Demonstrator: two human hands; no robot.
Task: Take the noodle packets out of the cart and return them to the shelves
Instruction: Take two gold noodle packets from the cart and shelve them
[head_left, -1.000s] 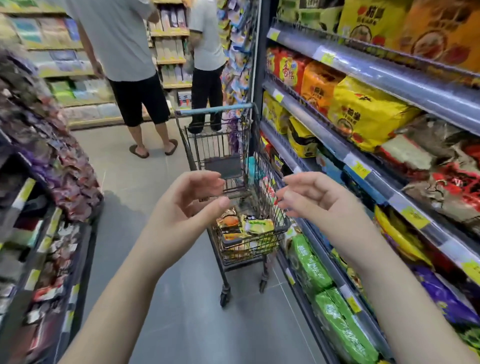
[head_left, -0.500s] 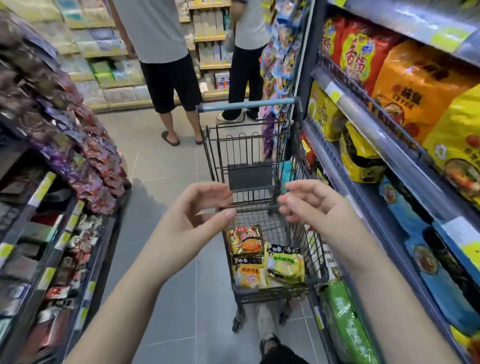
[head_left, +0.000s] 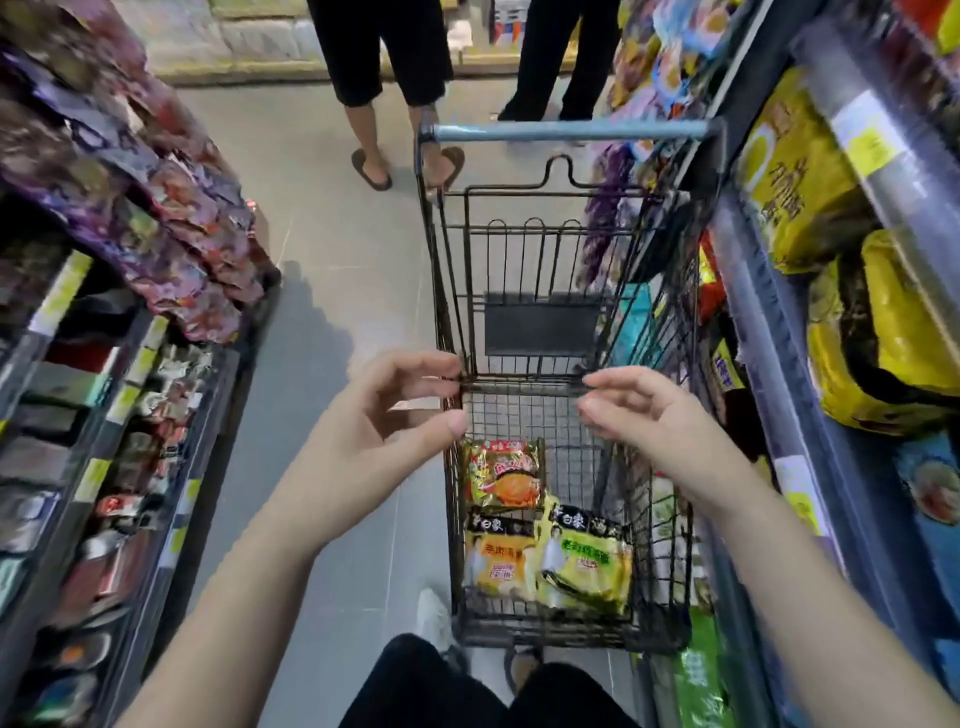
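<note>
A small black wire cart (head_left: 670, 571) with a blue handle (head_left: 566, 131) stands in the aisle right in front of me. Three noodle packets lie flat in its basket: a red and gold one (head_left: 503, 474), a yellow one (head_left: 497, 558) and a green-yellow one (head_left: 587, 561). My left hand (head_left: 387, 441) hovers at the cart's left rim, fingers curled and apart, holding nothing. My right hand (head_left: 654, 421) hovers over the basket's right side, also empty with fingers apart. The shelves (head_left: 810, 291) on the right hold big yellow noodle bags (head_left: 795, 171).
Two people stand in the aisle beyond the cart, one in sandals (head_left: 371, 169), one in dark trousers (head_left: 561, 57). A low rack (head_left: 130, 395) of purple and red snack packets lines the left. Green bags (head_left: 698, 680) sit on the bottom right shelf. Grey floor (head_left: 332, 249) runs between.
I have walked up to the cart, so it now fills the middle of the view and its packets lie just below my hands. Both hands stay empty and apart.
</note>
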